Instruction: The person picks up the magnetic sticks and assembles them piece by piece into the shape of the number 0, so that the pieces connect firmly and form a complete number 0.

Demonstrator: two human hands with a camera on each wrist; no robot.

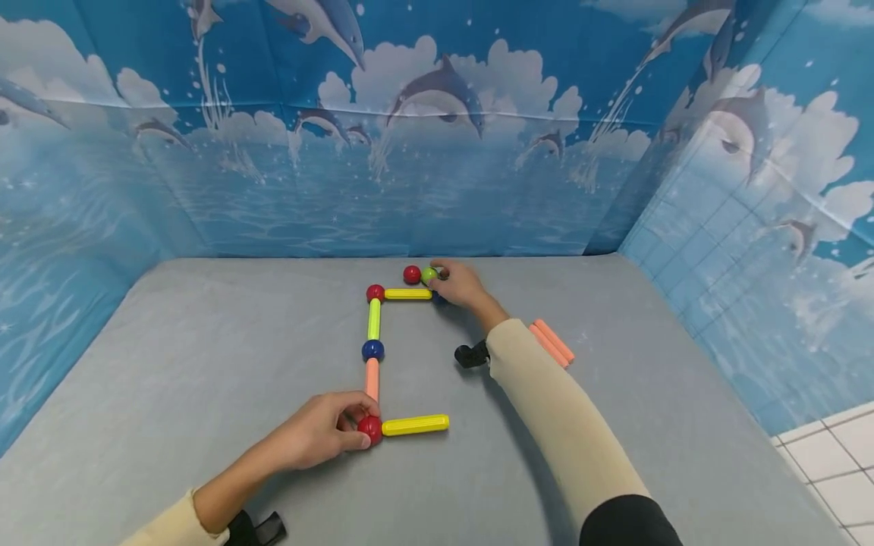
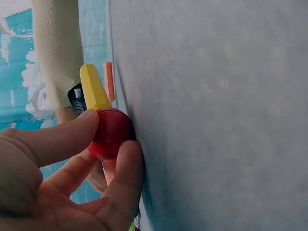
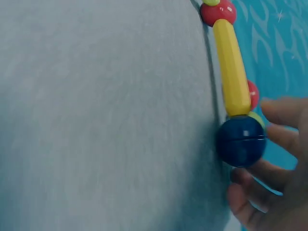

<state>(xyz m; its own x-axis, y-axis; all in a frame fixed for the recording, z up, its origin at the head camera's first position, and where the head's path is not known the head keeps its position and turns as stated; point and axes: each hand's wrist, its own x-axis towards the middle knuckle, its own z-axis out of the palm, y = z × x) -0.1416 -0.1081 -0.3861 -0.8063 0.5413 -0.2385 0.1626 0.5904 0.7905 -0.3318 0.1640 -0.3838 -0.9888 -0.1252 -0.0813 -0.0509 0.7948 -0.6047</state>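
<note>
- The near yellow rod lies on the table, long axis crosswise, free end rightward.
- Left hand pinches the red ball at its other end.
- Right hand reaches the blue ball and green ball; I cannot tell whether it grips either.

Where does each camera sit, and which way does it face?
Head: on the person's head, facing forward and down over the grey table to the dolphin backdrop; left hand, right hand and both sleeves show.
Left wrist: on that wrist, facing the near red ball; the left hand shows pinching it, right sleeve beyond.
Right wrist: on that wrist, facing the far blue ball and far yellow rod; the right hand shows at right.
Shared: head and left wrist both show the near red ball.
</note>
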